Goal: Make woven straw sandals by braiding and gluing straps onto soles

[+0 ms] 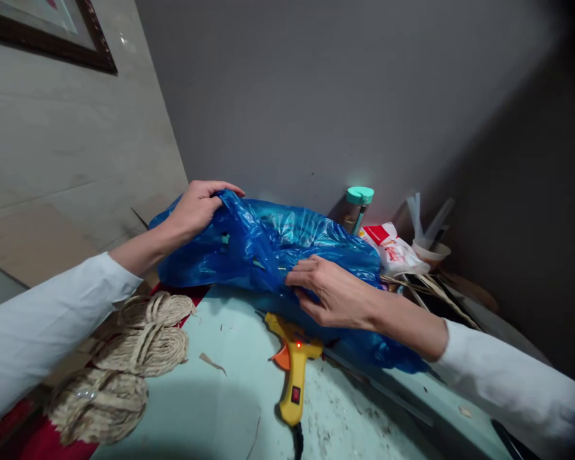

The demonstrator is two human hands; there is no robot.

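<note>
A crumpled blue plastic bag [311, 227] lies across the back of the table. My left hand [199, 207] pinches its upper edge and lifts a fold of it. Lower on the bag's front, my right hand [328, 291] has its fingers bent and closed on the plastic, the fingertips partly hidden. What the bag contains is hard to make out through the film. Just in front of the bag, below my right hand, a yellow glue gun [294, 370] with an orange trigger rests on its side, its red light lit.
Several coiled straw-braid pieces [141, 348] sit at the table's left edge over red cloth. Behind the bag stand a jar with a mint lid [360, 195], a red-and-white packet [393, 249] and a cup [431, 254] holding clear sticks. A grey wall rises behind.
</note>
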